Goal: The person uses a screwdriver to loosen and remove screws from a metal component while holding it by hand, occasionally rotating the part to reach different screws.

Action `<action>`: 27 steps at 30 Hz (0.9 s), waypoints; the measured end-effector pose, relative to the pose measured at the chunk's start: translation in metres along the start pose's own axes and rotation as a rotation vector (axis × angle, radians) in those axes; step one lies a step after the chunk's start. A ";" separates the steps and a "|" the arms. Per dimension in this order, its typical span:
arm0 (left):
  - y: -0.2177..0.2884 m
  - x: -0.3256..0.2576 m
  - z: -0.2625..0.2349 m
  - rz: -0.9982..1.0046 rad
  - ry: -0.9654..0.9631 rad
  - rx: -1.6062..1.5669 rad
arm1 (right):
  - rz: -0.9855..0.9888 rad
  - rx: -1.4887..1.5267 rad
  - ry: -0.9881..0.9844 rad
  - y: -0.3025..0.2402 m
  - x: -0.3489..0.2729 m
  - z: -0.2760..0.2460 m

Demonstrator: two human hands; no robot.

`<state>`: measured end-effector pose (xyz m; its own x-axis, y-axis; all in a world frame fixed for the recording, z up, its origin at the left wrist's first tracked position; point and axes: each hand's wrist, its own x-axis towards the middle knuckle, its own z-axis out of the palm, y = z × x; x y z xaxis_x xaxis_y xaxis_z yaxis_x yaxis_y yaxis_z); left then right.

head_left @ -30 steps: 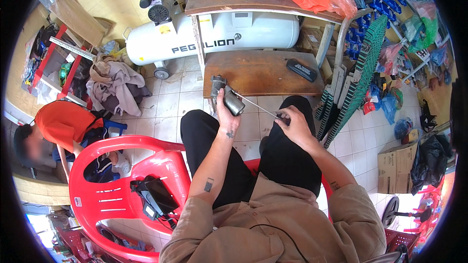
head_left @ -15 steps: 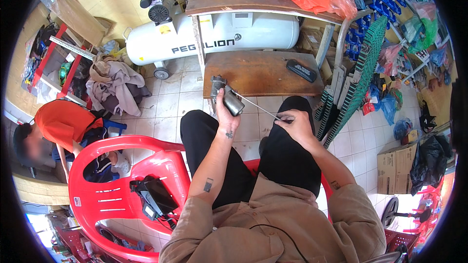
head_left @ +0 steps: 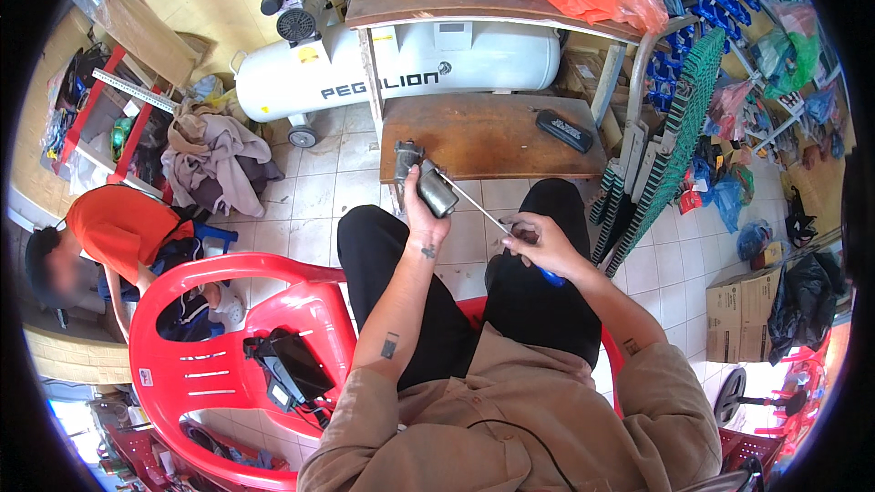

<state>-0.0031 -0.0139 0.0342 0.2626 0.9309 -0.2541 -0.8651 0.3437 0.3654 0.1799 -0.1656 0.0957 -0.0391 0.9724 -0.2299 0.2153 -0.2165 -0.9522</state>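
Up in front of my knees, my left hand (head_left: 425,219) is wrapped round a metal motor-like part (head_left: 437,197), a dull grey cylinder joined to a darker housing. My right hand (head_left: 545,244), to the right of it, is closed on a screwdriver (head_left: 476,203). Its long thin shaft slants up and left to the side of the part, by the join of cylinder and housing. Some blue of the handle shows below my fingers. Whether the tip sits in a screw is too small to make out.
Ahead stands a wooden two-level table (head_left: 492,132) with a black case (head_left: 563,131) on its lower board. A white air compressor (head_left: 392,64) lies behind. A red chair (head_left: 292,319) holds a black device at left; a person in orange (head_left: 123,228) bends beyond. Folded green-mesh frames (head_left: 670,146) lean at right.
My right hand has shifted a little left and its grip has turned, so the screwdriver's blue handle now shows. The shaft slants more steeply. My left hand and the part stay in place.
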 end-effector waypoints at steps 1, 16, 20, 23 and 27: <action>0.000 0.001 0.000 -0.003 -0.014 -0.008 | -0.025 0.009 0.006 -0.001 -0.002 0.002; 0.004 0.000 0.003 -0.042 -0.041 -0.012 | 0.214 0.501 -0.165 0.013 0.005 -0.002; 0.006 -0.003 0.006 -0.090 -0.039 -0.038 | 0.208 0.390 -0.101 0.010 0.004 0.003; 0.005 -0.003 0.009 -0.111 -0.053 -0.062 | 0.217 0.414 -0.045 0.018 0.006 0.004; 0.006 -0.003 0.011 -0.106 -0.041 -0.056 | 0.260 0.505 -0.052 0.019 0.006 0.006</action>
<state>-0.0047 -0.0134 0.0470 0.3704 0.8942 -0.2513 -0.8534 0.4345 0.2879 0.1777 -0.1642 0.0754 -0.0983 0.8786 -0.4673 -0.2679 -0.4756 -0.8379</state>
